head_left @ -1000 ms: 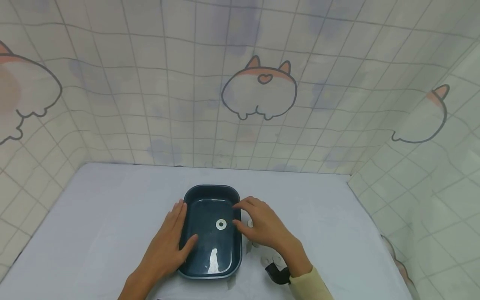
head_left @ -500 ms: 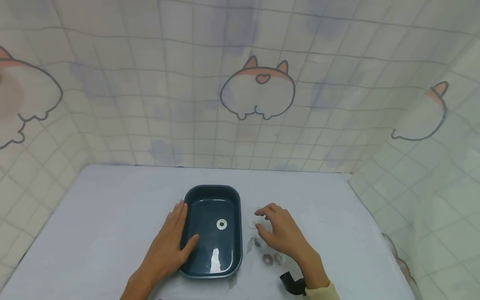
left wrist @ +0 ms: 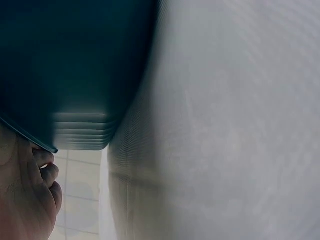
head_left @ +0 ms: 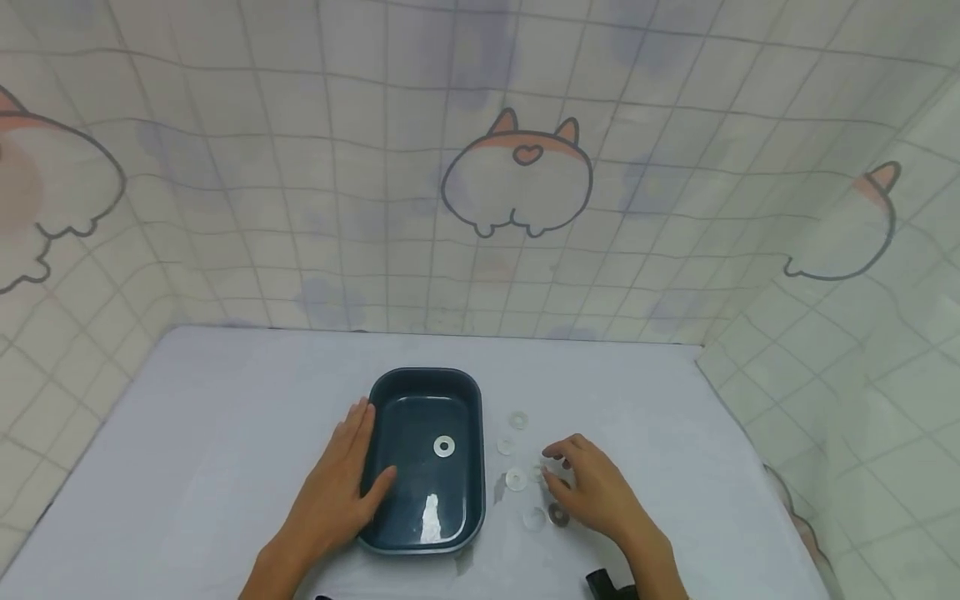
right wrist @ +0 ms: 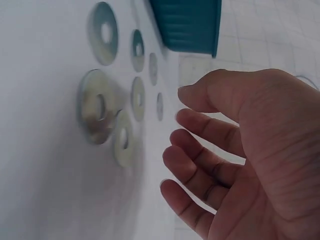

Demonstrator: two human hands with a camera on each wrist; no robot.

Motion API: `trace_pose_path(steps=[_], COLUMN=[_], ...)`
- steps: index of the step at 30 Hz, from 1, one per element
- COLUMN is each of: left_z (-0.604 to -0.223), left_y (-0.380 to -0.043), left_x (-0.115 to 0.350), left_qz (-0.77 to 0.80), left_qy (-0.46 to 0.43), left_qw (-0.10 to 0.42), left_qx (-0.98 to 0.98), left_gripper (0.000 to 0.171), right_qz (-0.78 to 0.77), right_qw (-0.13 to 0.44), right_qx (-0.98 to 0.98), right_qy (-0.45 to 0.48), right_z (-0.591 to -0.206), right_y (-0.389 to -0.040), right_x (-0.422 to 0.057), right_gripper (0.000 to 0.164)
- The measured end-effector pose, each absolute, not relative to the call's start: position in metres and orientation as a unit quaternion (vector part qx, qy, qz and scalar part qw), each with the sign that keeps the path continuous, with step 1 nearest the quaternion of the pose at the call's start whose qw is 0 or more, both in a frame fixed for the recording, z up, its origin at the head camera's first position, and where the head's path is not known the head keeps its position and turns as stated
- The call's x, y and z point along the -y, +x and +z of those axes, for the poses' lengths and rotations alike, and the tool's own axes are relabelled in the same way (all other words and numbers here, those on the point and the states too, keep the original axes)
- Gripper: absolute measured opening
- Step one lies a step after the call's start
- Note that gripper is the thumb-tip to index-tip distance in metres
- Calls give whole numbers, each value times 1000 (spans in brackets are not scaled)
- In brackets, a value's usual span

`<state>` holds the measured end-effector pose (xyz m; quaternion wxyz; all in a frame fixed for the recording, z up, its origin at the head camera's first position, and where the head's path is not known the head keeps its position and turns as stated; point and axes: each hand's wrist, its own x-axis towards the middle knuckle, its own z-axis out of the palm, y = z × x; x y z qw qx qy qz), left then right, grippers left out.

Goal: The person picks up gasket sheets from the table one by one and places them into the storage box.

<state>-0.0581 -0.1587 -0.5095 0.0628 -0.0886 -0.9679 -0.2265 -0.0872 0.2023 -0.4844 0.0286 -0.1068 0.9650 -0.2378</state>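
Observation:
A dark blue-green rectangular tray [head_left: 408,425] stands on the white table, with one silver washer [head_left: 437,447] lying on its floor. My left hand [head_left: 336,487] rests along the tray's left rim, fingers straight and thumb reaching over the inside. To the right of the tray lie several loose flat washers [head_left: 510,485], shown larger as metal rings [right wrist: 89,117] in the right wrist view. Just above the nearest of them hovers my right hand [head_left: 600,493], fingers loosely bent, thumb and fingertips apart. Nothing is visible between those fingers. The left wrist view shows the tray's outer wall [left wrist: 80,65] beside the fingers.
White cloth [head_left: 240,417] covers the table. A tile-patterned curtain [head_left: 375,208] with cartoon animals rises behind it and along both sides. A black curved object [head_left: 602,583] is beside my right wrist at the front.
My right hand has drawn back from the tray's right rim, moving right and nearer to me, which uncovers the washers. The left hand and tray have stayed in place.

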Motion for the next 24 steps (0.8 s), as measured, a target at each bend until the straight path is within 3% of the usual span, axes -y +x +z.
trace_pose_path(steps=[16, 24], left_z=[-510, -509], left_y=[-60, -57], left_x=[157, 158], left_qz=[-231, -237], left_qy=[-85, -88], left_qw=[51, 67], left_qx=[968, 965], left_gripper=[93, 91], right_qz=[-158, -138], right_qw=[56, 24], right_qx=[-985, -988], right_qy=[-50, -62], right_z=[-497, -491], right_y=[-71, -68], right_x=[-220, -215], right_gripper=[37, 28])
